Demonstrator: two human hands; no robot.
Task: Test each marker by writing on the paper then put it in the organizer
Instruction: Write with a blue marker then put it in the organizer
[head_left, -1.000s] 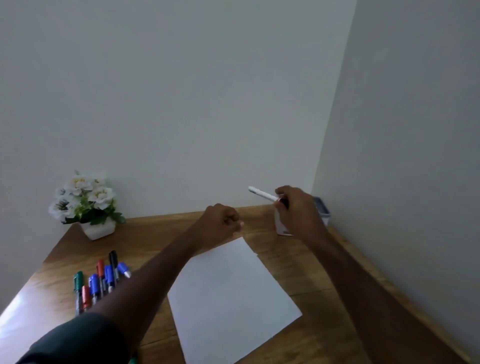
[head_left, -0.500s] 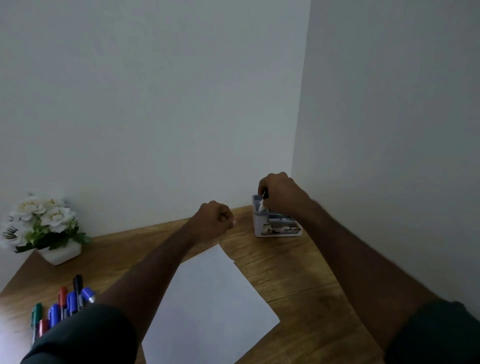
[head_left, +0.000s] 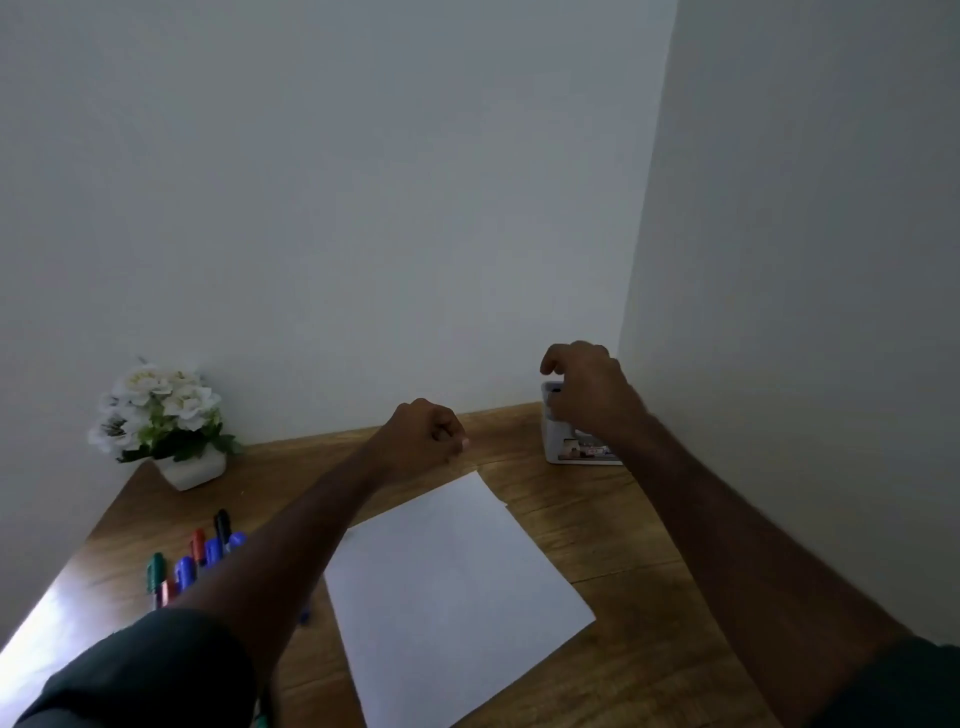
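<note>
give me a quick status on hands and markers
Right hand open over organizer. Left hand fisted above table. Markers wait left of paper. Nothing blocking.

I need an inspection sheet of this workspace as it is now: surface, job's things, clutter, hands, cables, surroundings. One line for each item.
Surface: wooden table, glare at its near left edge.
Job's things: white paper lies flat in the middle, no marks visible; loose markers in green, red, blue and black lie left of it, partly hidden by the left forearm; white organizer stands in the far right corner.
Clutter: white flower pot at the far left, against the wall.
Hands: left hand is a closed fist beyond the paper's far corner, contents not visible; right hand is over the organizer, fingers loosely open, no marker visible in it.
Cables: nothing seen.
Surroundings: plain walls meeting in a corner behind the organizer.
</note>
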